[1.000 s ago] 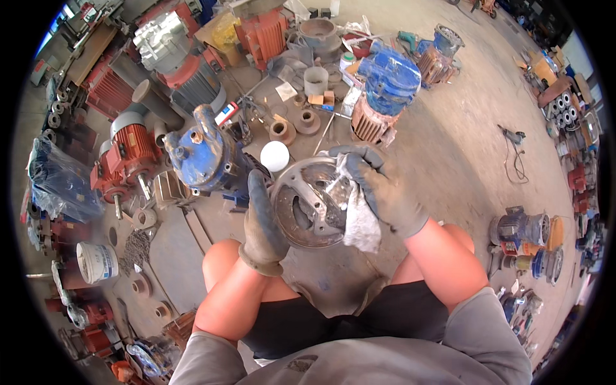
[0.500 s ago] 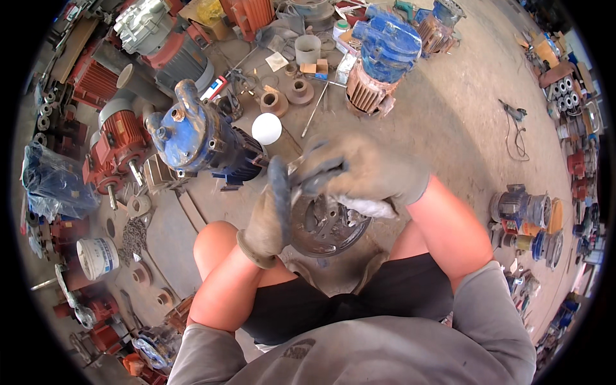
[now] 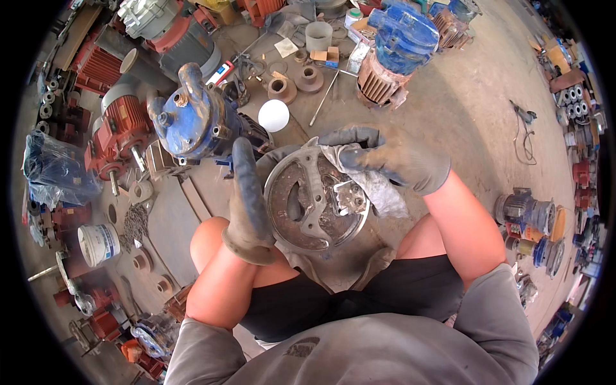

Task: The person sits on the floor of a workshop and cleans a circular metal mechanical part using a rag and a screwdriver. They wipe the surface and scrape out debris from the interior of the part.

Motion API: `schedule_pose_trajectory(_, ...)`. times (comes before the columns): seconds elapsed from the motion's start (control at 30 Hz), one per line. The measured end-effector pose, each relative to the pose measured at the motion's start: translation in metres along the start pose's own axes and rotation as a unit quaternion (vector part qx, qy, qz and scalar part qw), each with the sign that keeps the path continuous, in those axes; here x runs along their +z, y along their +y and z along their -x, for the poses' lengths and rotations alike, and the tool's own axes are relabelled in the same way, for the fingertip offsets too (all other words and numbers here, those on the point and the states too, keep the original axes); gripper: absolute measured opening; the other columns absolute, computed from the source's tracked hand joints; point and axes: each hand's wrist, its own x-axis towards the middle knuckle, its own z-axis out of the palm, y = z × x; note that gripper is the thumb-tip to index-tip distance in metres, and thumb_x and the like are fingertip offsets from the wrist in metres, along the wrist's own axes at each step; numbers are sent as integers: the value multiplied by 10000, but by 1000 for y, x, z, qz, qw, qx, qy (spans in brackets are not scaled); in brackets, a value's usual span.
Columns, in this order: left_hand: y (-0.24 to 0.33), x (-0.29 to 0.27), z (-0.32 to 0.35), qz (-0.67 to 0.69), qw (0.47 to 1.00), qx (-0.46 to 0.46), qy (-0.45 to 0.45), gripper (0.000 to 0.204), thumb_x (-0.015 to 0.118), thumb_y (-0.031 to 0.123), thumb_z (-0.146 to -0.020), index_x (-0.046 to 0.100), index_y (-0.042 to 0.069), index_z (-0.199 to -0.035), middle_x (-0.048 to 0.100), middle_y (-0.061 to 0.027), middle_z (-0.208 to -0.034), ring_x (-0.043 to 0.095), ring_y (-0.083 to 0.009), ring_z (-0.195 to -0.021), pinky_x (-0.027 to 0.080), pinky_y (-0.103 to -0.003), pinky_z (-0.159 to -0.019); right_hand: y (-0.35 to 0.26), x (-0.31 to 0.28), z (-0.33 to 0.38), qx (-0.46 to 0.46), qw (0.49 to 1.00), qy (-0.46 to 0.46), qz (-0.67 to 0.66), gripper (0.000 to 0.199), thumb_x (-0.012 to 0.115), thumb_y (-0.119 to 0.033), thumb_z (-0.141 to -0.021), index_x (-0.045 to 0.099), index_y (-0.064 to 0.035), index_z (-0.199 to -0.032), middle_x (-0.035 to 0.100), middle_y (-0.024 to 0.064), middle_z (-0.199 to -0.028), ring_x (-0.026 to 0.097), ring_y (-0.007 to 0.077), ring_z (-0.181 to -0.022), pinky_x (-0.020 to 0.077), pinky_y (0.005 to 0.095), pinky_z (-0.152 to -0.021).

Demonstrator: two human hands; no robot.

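The left hand (image 3: 247, 199), gloved, clamps the round metal cover (image 3: 316, 200) by its left rim, fingers closed along the edge, apparently to steady it above the lap. The right hand (image 3: 391, 160), also gloved, presses a rag (image 3: 378, 189) onto the cover's upper right, grip closed on the cloth. The cover sits between both hands, face up, with a blue pump (image 3: 196, 119) on the floor (image 3: 462, 109) just beyond.

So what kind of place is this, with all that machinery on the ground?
Probably a motor or pump repair yard. Red finned electric motors and a blue pump housing stand on the concrete floor, while gloved hands wipe a round grey metal end cover with a rag.
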Motion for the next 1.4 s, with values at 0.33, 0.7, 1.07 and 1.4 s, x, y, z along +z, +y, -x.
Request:
schedule_pose_trajectory(0.33, -7, 10, 3, -25, 995, 16, -95, 1234, 321, 965, -968, 513, -97, -1567, 648, -209, -1497, 646, -289, -1336, 509, -426, -1160, -6, 20, -13, -67, 984, 19, 163, 319, 794, -136, -960, 818, -34, -1262, 815, 97, -1194, 750, 167, -1093, 591, 304, -955)
schedule_pose_trajectory(0.7, -25, 8, 11, -234, 969, 72, -26, 1095, 245, 866, -1059, 527, -63, -1567, 645, -171, -1498, 608, -241, -1393, 487, -381, -1180, -19, 46, -7, -197, 912, -29, 358, 307, 867, -84, -841, 839, -50, -1145, 758, 76, -1068, 725, 219, -981, 575, 384, -866)
schedule_pose_trajectory(1.07, 2, -20, -9, -29, 984, 116, 128, 488, 675, 265, -1097, 623, -58, -1459, 743, -85, -1225, 704, -160, -1084, 556, -313, -930, 66, 32, -1, -36, 958, 211, 189, 518, 520, -399, -1166, 632, 16, -1456, 797, 145, -1078, 764, 179, -922, 615, 329, -876)
schedule_pose_trajectory(1.4, 1, -44, -15, -160, 969, 104, 154, 385, 705, 189, -1083, 714, -75, -1363, 770, -62, -1185, 702, -113, -1030, 561, -267, -933, 38, 30, 5, -91, 933, 235, 256, 401, 745, -174, -1018, 622, -23, -1370, 786, 156, -1155, 779, 253, -982, 612, 387, -875)
